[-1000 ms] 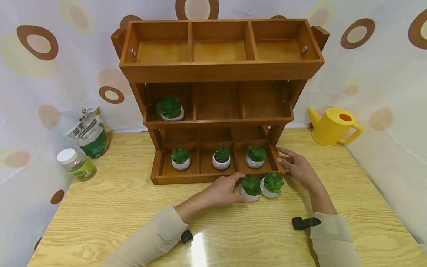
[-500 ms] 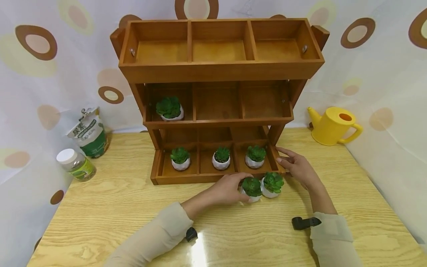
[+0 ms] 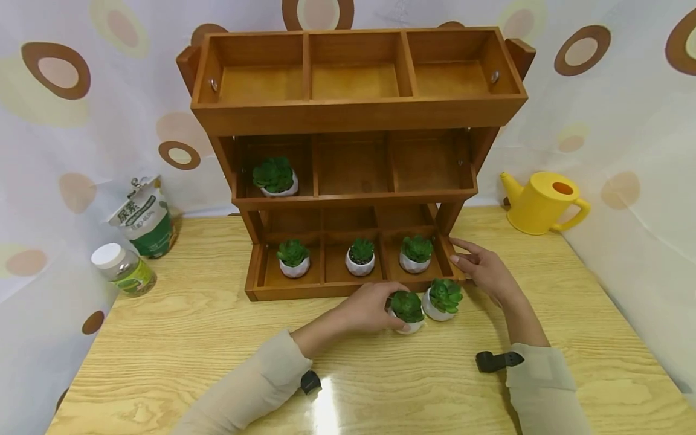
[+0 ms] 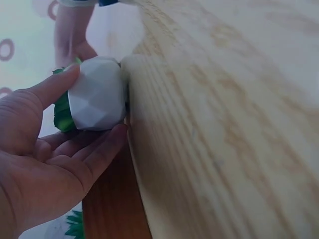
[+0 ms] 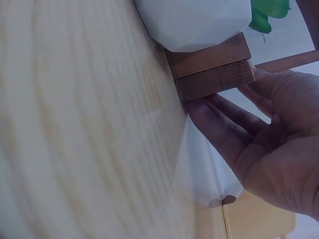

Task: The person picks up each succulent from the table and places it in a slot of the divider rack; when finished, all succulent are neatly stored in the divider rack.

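Six white pots with green succulents [image 3: 273, 175] are in view. One sits in the middle tier's left compartment of the brown three-tier wooden rack [image 3: 359, 118], centre frame; three sit singly in its bottom compartments. Your left hand [image 3: 370, 309] grasps the fifth, a white faceted pot [image 3: 412, 327], right of lower centre, with the sixth pot [image 3: 435, 309] just beside it. Your left wrist view bares facets your hand partly hides from the head camera. Your right hand [image 3: 486, 275], ungripping, touches the rack's right end.
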Demonstrator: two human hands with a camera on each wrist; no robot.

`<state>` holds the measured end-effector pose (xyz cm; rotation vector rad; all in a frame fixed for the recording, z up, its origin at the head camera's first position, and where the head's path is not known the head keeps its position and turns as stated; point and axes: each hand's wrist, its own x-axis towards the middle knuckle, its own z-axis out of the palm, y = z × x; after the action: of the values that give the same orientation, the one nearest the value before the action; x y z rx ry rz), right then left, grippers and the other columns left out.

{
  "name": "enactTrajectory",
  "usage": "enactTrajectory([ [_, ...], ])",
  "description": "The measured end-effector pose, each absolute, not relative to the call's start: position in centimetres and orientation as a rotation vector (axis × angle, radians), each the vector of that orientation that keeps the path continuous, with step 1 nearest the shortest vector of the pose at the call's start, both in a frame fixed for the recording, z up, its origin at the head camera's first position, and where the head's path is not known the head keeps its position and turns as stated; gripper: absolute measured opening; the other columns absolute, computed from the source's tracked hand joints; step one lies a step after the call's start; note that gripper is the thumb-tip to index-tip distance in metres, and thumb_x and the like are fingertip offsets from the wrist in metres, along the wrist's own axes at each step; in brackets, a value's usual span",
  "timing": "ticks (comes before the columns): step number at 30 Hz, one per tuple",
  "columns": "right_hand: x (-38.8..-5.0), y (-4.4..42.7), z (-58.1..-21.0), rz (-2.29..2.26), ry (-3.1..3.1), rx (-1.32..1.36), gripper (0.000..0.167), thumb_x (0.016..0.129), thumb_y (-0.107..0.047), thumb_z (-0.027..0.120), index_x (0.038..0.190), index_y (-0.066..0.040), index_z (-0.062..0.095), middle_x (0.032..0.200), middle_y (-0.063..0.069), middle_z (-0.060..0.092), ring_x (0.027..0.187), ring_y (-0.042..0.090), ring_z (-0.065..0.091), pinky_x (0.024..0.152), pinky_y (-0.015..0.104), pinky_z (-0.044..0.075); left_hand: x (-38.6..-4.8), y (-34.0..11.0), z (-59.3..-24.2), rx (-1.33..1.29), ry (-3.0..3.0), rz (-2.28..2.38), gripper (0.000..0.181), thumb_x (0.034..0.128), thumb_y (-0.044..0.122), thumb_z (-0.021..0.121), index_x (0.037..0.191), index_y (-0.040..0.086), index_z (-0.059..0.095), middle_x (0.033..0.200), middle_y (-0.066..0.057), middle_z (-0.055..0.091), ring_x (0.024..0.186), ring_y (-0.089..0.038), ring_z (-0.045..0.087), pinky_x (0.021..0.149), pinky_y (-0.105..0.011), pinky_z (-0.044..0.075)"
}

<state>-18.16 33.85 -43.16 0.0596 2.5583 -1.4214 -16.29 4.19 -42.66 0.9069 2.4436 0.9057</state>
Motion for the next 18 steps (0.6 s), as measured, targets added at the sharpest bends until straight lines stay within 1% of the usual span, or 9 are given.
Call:
enactTrajectory([
  [2, -18.2, 33.8, -43.2, -1.424, 2.560, 0.055, 0.061, 0.107, -0.038, 0.050, 0.161, -0.020, 0.030, 0.154, 0.028, 0.044, 0.140, 0.045, 0.046, 0.094, 0.038, 0.056, -16.2, 3.8, -42.5, 0.896, 2.445, 0.913, 0.063, 0.0823, 0.040, 0.084, 0.138, 0.025, 0.060, 0.132, 0.006, 0.067, 0.120, -0.012, 0.062, 0.097, -0.026, 0.050],
  [5, -18.2, 33.9, -43.3, -1.430, 2.560, 0.060, 0.060, 0.107, -0.037, 0.051, 0.161, -0.021, 0.031, 0.154, 0.028, 0.045, 0.139, 0.044, 0.047, 0.086, 0.028, 0.056, -16.2, 3.0, -41.9, 0.881, 2.423, 0.980, 0.063, 0.0810, 0.040, 0.085, 0.137, 0.027, 0.061, 0.123, 0.010, 0.070, 0.106, -0.007, 0.065, 0.089, -0.024, 0.052],
  [8, -18.3, 34.0, -43.3, -1.441, 2.549, 0.065, 0.060, 0.107, -0.037, 0.051, 0.161, -0.022, 0.031, 0.154, 0.027, 0.044, 0.140, 0.044, 0.047, 0.082, 0.024, 0.055, -16.2, 2.3, -41.2, 0.888, 2.391, 1.068, 0.061, 0.0798, 0.037, 0.086, 0.135, 0.028, 0.063, 0.113, 0.014, 0.072, 0.097, -0.003, 0.066, 0.085, -0.022, 0.052],
  [13, -18.3, 34.1, -43.3, -1.446, 2.538, 0.067, 0.060, 0.107, -0.038, 0.051, 0.161, -0.024, 0.030, 0.156, 0.026, 0.042, 0.141, 0.044, 0.045, 0.084, 0.026, 0.056, -16.2, 1.2, -40.2, 0.905, 2.382, 1.135, 0.058, 0.0786, 0.034, 0.088, 0.132, 0.028, 0.065, 0.110, 0.015, 0.073, 0.100, -0.004, 0.067, 0.087, -0.022, 0.051],
  [16, -18.3, 34.1, -43.3, -1.444, 2.534, 0.072, 0.060, 0.106, -0.038, 0.051, 0.161, -0.025, 0.031, 0.157, 0.025, 0.042, 0.142, 0.044, 0.045, 0.086, 0.029, 0.057, -16.2, 0.7, -39.7, 0.899, 2.403, 1.127, 0.059, 0.0787, 0.035, 0.088, 0.133, 0.028, 0.065, 0.110, 0.015, 0.072, 0.098, -0.007, 0.067, 0.087, -0.025, 0.052],
  [18, -18.3, 34.1, -43.3, -1.438, 2.532, 0.075, 0.060, 0.106, -0.039, 0.051, 0.161, -0.026, 0.031, 0.157, 0.025, 0.041, 0.142, 0.044, 0.045, 0.088, 0.031, 0.057, -16.2, 0.4, -39.4, 0.894, 2.423, 1.113, 0.059, 0.0787, 0.037, 0.087, 0.133, 0.029, 0.065, 0.110, 0.016, 0.072, 0.099, -0.006, 0.067, 0.088, -0.026, 0.051],
])
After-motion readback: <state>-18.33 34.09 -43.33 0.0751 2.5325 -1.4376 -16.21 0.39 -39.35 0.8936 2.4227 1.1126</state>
